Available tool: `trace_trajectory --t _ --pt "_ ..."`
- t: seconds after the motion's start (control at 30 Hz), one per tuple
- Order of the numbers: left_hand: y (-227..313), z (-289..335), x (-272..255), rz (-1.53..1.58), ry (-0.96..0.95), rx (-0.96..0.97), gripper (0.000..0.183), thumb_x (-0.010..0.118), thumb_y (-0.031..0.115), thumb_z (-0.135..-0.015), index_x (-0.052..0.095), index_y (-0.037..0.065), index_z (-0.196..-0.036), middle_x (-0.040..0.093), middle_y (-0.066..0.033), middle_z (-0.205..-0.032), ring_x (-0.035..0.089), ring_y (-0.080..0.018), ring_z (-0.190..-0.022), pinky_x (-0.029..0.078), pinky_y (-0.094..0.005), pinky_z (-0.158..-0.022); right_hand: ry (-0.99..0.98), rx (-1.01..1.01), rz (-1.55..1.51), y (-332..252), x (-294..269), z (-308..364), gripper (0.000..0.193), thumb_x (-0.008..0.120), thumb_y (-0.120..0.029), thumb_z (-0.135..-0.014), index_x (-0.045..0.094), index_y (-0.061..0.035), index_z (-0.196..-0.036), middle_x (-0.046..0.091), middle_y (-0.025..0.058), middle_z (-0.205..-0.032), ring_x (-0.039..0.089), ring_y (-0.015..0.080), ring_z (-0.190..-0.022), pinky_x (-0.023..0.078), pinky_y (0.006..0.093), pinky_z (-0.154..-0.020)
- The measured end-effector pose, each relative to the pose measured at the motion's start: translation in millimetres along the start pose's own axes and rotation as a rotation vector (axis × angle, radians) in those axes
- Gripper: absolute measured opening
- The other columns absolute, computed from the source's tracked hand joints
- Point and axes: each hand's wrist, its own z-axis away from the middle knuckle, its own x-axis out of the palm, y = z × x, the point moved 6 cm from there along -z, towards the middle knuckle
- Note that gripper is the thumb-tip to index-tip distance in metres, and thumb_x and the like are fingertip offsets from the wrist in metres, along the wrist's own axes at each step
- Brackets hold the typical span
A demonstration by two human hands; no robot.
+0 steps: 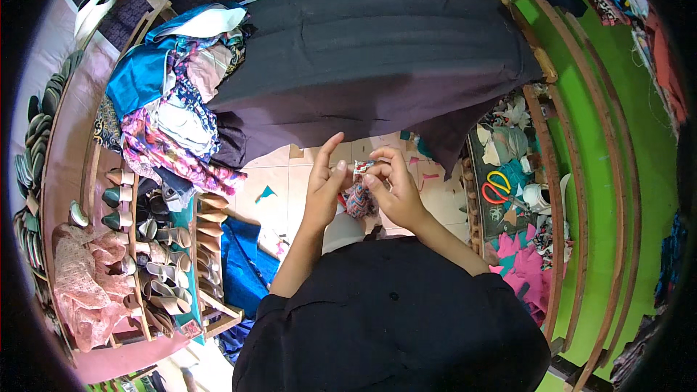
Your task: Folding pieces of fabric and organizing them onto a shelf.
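Above my lap, my right hand (396,187) pinches a small patterned cloth (358,202) in red, white and blue-grey. A narrow striped end of it shows at the fingertips, and the rest hangs bunched between my hands. My left hand (325,183) is just beside it, index finger stretched up and thumb apart from it. Its other fingers bend toward the cloth and are partly hidden; whether they touch it I cannot make out.
Dark fabric (363,51) drapes a table ahead, with a heap of coloured cloth (174,87) at its left. Wooden racks with shoe lasts (167,276) stand left. At right, scissors (496,187) with red and yellow handles lie among scraps near pink cut pieces (524,276). Scraps dot the tiled floor (272,174).
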Motion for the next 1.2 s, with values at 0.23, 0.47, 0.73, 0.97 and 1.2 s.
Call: trace_trajectory --t 0.23,0.47,0.73,0.97,1.2 --pt "3.8 3.9 6.8 -0.036 0.026 -0.015 0.049 0.05 0.009 -0.087 0.028 0.005 -0.13 0.056 -0.0051 -0.079 0.053 -0.0075 -0.069 0.043 -0.02 -0.064 -0.14 0.042 0.095 3.8 5.0 -4.8 0.037 0.045 0.001 -0.078 0.03 -0.0032 -0.112 0.053 0.0086 -0.068 0.054 0.0191 -0.065 0.04 0.0321 -0.065" --pt "-1.3 3.5 0.0 -0.15 -0.121 -0.066 0.054 0.05 -0.007 -0.08 0.03 0.007 -0.128 0.058 -0.0061 -0.078 0.056 -0.0086 -0.078 0.042 -0.0204 -0.066 -0.265 0.207 -0.029 13.2 5.6 -2.2 0.045 0.048 0.003 -0.067 0.032 -0.0039 -0.108 0.048 0.0032 -0.068 0.045 0.0103 -0.062 0.035 0.0254 -0.059" --pt "52.7 10.4 28.6 -0.687 -0.758 0.112 0.048 0.043 -0.012 -0.074 0.036 0.007 -0.117 0.056 -0.0117 -0.079 0.057 -0.0245 -0.081 0.043 -0.0295 -0.072 -0.824 0.245 -0.151 50.6 20.3 -10.2 0.054 0.057 -0.003 -0.063 0.045 -0.0032 -0.115 0.053 0.0044 -0.101 0.048 0.0149 -0.097 0.036 0.0273 -0.084" --pt "148.0 -26.2 -27.0 -0.268 -0.387 0.256 0.045 0.056 0.001 -0.072 0.042 0.004 -0.115 0.047 -0.0009 -0.073 0.051 -0.0088 -0.069 0.042 -0.0209 -0.063 -0.69 0.189 0.023 52.3 21.0 -37.3 0.031 0.054 -0.007 -0.068 0.059 0.0013 -0.097 0.061 0.0072 -0.086 0.054 0.014 -0.081 0.042 0.0282 -0.074" --pt "253.1 -44.1 -72.2 -0.173 -0.196 0.58 0.036 0.035 -0.002 -0.088 0.034 0.003 -0.124 0.052 -0.0057 -0.086 0.054 -0.0086 -0.077 0.045 -0.0218 -0.069 -0.453 0.104 0.567 106.1 14.5 -37.5 0.026 0.05 -0.012 -0.069 0.061 -0.0026 -0.09 0.061 0.0153 -0.075 0.059 0.0296 -0.073 0.044 0.0356 -0.066"
